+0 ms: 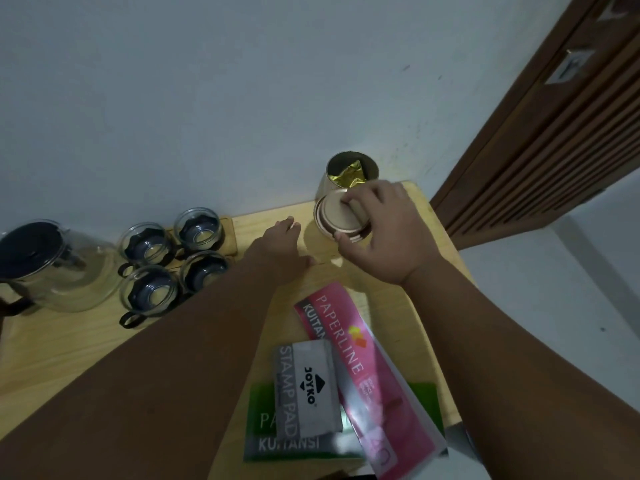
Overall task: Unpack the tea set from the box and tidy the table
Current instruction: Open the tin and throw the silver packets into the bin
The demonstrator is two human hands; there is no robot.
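OK, right hand [379,230] grasps round lid [337,216] at 1 o'clock, beside open tin [349,169] (gold foil pouch [351,174] inside). Left hand [282,249] flat, released. Glass teapot [52,268] and four empty cups [173,261] at 9 o'clock.

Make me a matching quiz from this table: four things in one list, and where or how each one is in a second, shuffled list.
Things:
1. teapot
2. tin
3. lid
4. stamp pad

States:
A. held by the right hand
B. open, gold packet inside
C. far left of the table
D. lying on the receipt books

Pairs: 1-C, 2-B, 3-A, 4-D
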